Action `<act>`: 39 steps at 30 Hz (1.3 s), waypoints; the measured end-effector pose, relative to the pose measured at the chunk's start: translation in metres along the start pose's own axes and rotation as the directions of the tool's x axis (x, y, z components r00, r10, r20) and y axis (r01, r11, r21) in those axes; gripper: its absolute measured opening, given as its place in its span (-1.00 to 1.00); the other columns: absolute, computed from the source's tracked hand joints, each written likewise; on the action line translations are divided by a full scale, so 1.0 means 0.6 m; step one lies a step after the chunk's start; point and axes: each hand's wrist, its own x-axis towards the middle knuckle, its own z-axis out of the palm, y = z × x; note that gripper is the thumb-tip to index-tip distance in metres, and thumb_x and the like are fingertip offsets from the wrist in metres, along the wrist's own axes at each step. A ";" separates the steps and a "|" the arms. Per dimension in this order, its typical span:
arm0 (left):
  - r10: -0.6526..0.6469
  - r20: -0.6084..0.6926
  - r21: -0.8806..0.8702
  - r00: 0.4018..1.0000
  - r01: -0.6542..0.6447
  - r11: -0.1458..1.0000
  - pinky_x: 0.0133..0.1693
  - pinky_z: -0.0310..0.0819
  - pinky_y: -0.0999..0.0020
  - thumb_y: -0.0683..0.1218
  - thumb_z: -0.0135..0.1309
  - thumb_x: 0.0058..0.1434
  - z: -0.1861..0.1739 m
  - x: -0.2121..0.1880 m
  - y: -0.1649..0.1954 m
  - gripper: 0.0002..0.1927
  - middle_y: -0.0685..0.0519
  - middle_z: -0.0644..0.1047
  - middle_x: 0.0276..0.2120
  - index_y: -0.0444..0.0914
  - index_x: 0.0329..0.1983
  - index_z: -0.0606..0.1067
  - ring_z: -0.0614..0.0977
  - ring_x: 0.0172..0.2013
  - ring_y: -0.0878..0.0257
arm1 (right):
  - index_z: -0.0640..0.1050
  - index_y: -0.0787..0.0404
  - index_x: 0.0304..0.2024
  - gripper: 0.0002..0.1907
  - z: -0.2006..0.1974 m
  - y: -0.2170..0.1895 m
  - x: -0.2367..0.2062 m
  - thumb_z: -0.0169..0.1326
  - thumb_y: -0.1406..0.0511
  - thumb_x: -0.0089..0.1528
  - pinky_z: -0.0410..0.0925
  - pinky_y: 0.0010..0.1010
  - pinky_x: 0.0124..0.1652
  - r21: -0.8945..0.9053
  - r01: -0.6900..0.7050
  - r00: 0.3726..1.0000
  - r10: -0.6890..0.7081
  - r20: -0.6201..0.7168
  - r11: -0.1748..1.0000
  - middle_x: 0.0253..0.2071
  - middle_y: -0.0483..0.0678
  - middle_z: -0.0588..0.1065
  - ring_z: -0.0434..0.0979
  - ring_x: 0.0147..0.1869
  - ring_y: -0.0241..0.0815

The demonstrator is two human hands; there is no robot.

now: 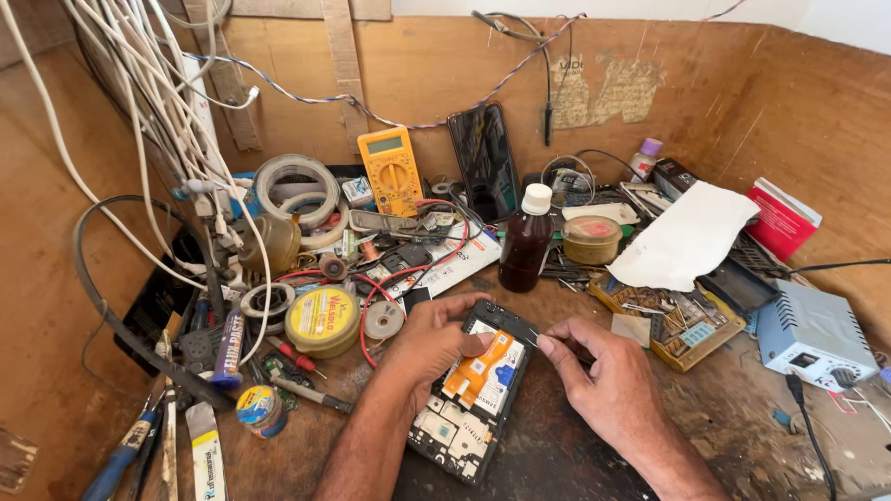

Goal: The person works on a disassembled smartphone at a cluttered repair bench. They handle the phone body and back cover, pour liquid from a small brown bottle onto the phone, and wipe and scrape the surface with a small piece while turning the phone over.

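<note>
Left hand [429, 341] clamps opened phone [473, 390] by its edge; right hand [608, 380] pinches thin tool [531, 340]. Board looks light, fragile — hold frame only.

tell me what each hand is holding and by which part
The left hand steadies the opened phone by its upper left edge, thumb on the orange flex strip. The right hand pinches a thin metal tool near its tip.
</note>
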 end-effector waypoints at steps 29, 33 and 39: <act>-0.034 -0.009 0.022 0.999 0.034 0.999 -0.17 0.62 0.40 -0.37 0.12 0.08 -0.007 -0.005 0.002 -0.36 -0.06 0.69 -0.10 -0.30 0.30 0.45 0.70 -0.21 0.26 | 0.60 0.21 -0.24 -0.81 0.011 -0.011 -0.015 0.21 0.23 0.21 0.46 -0.29 -0.50 -0.110 0.142 0.978 -0.157 -0.139 0.984 -0.42 0.00 0.64 0.65 -0.50 -0.20; 0.012 -0.012 0.009 1.000 -0.012 1.000 -0.15 0.63 0.42 -0.39 0.12 0.09 -0.001 -0.001 -0.002 -0.37 -0.08 0.69 -0.09 -0.33 0.30 0.43 0.71 -0.20 0.27 | 0.63 0.23 -0.27 -0.81 0.009 -0.008 -0.008 0.22 0.23 0.19 0.45 -0.31 -0.52 0.035 0.106 0.987 -0.101 -0.122 0.994 -0.46 -0.02 0.65 0.65 -0.52 -0.24; -0.003 0.032 -0.062 0.999 0.005 0.998 -0.19 0.66 0.35 -0.39 0.10 0.10 -0.005 0.004 -0.009 -0.44 -0.17 0.69 -0.15 -0.47 0.23 0.41 0.73 -0.25 0.21 | 0.64 0.21 -0.16 -0.78 0.010 -0.006 -0.001 0.21 0.25 0.18 0.41 -0.38 -0.48 0.095 0.072 0.993 -0.063 -0.095 0.993 -0.45 -0.05 0.64 0.60 -0.50 -0.31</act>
